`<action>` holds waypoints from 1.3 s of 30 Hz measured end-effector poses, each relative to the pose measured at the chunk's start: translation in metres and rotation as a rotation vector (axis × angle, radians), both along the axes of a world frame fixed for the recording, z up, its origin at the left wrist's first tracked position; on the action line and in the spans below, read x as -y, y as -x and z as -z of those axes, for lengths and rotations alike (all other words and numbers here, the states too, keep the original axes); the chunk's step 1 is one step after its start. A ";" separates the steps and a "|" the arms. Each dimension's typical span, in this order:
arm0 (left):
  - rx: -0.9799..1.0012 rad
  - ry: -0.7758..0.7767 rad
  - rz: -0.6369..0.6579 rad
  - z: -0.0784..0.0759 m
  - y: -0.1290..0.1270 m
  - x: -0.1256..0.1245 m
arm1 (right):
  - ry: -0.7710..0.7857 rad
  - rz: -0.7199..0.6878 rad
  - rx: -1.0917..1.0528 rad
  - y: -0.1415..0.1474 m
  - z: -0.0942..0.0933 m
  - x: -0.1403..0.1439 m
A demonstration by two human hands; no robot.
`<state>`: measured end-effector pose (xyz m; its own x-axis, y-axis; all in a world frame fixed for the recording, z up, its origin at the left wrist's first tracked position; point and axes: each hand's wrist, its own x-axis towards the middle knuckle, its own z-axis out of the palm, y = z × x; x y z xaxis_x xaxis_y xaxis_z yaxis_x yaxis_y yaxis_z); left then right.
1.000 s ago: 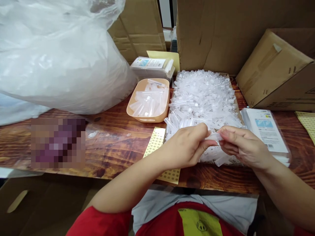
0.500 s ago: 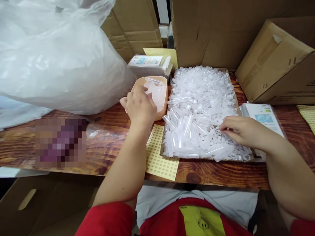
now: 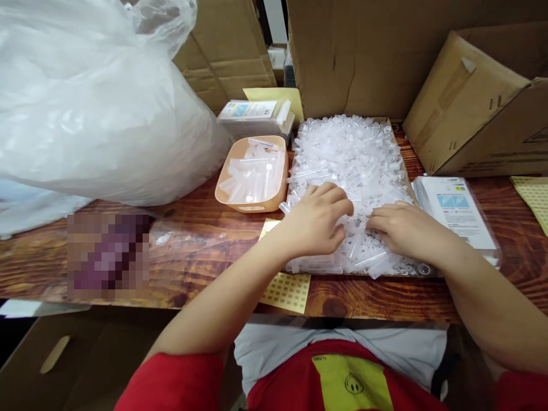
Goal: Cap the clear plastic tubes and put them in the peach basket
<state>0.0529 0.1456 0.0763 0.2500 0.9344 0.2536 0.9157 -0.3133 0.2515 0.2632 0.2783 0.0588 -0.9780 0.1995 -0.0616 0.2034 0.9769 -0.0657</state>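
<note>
My left hand (image 3: 322, 220) hovers over the near left part of a heap of clear plastic tubes and small caps (image 3: 349, 154). Its fingers are curved with a gap to the thumb, and nothing shows between them. Across from it my right hand (image 3: 400, 231) has its fingertips pressed together down among the pieces; what they pinch, if anything, is hidden. The heap fills a shallow cardboard tray (image 3: 405, 171). Left of the tray stands a peach plastic bowl (image 3: 252, 207) with several clear tubes (image 3: 257, 177) lying in it.
A large white plastic bag (image 3: 107, 114) bulges at the left. Packs of printed cards (image 3: 460, 214) lie right of the tray, and more card packs (image 3: 252, 111) behind the bowl. A yellow sticker sheet (image 3: 289, 294) is partly under the tray. Cardboard boxes (image 3: 466, 97) stand behind.
My left hand has moved right from over the bowl to the heap, and more tubes now show in the bowl. My right hand has shifted slightly left over the heap.
</note>
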 end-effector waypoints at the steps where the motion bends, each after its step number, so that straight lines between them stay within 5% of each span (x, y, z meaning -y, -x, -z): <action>1: -0.048 0.051 -0.003 -0.001 -0.006 -0.003 | -0.005 0.003 0.009 0.001 -0.001 0.001; 11: -0.056 0.054 -0.040 0.001 -0.010 -0.018 | -0.005 -0.012 -0.099 0.007 0.001 0.000; 18: 0.430 -0.188 -0.002 0.014 0.000 -0.013 | 0.293 -0.022 -0.654 -0.008 -0.005 -0.014; 25: 0.611 -0.110 0.031 0.010 -0.005 -0.008 | 0.764 0.280 -1.116 0.009 -0.009 0.019; 29: 0.673 -0.090 0.073 0.009 -0.009 -0.006 | 0.820 0.303 -1.190 0.014 0.001 0.023; 32: 0.695 -0.089 0.083 0.009 -0.012 -0.006 | 1.008 0.286 -1.180 0.014 0.004 0.023; 39: 0.712 -0.116 0.056 0.010 -0.016 -0.005 | 1.177 0.444 -1.096 0.015 -0.010 0.030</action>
<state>0.0684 0.1503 0.0663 0.0334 0.8822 0.4698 0.5240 -0.4157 0.7433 0.2485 0.2482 0.0685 -0.5401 0.8002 0.2607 -0.2033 0.1765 -0.9631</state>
